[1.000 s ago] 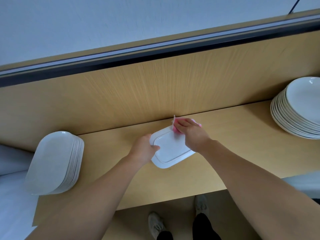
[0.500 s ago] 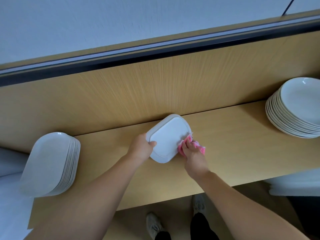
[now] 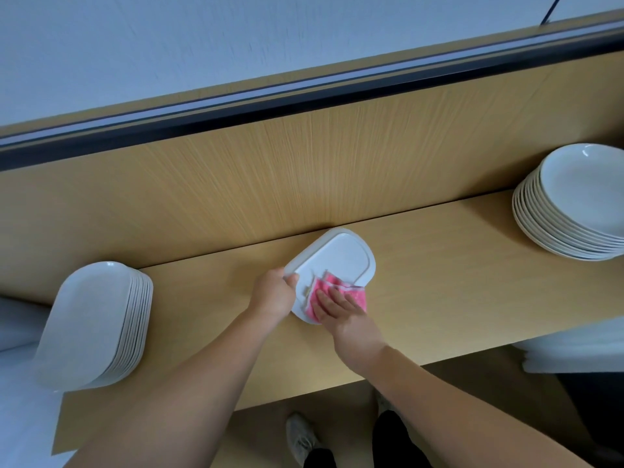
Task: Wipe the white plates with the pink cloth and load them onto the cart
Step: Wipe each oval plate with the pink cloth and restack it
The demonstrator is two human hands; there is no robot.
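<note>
Left hand (image 3: 275,293) grips left rim of white plate (image 3: 339,260), thumb over edge. Plate over middle of wooden counter (image 3: 439,285), near back panel (resting or lifted: cannot tell). Right hand (image 3: 341,312) flat, fingers straight, presses pink cloth (image 3: 332,280) onto plate's near end. Oval plate stack (image 3: 91,319) far left, round plate stack (image 3: 580,204) far right.

Soft, even, rather cool light fills the scene brightly, with no hard shadows. Small glints sit on top of the stack of round white plates (image 3: 584,194) and the stack of oblong white plates (image 3: 91,319). The single white oblong plate (image 3: 341,255) casts only a faint shade on the pale wooden counter (image 3: 456,271). The wide lens bows the dark rail (image 3: 304,99) and stretches both stacks at the edges. The wooden back panel (image 3: 236,184) shows smeared grain; the floor (image 3: 263,423) under the counter is dimmer.
</note>
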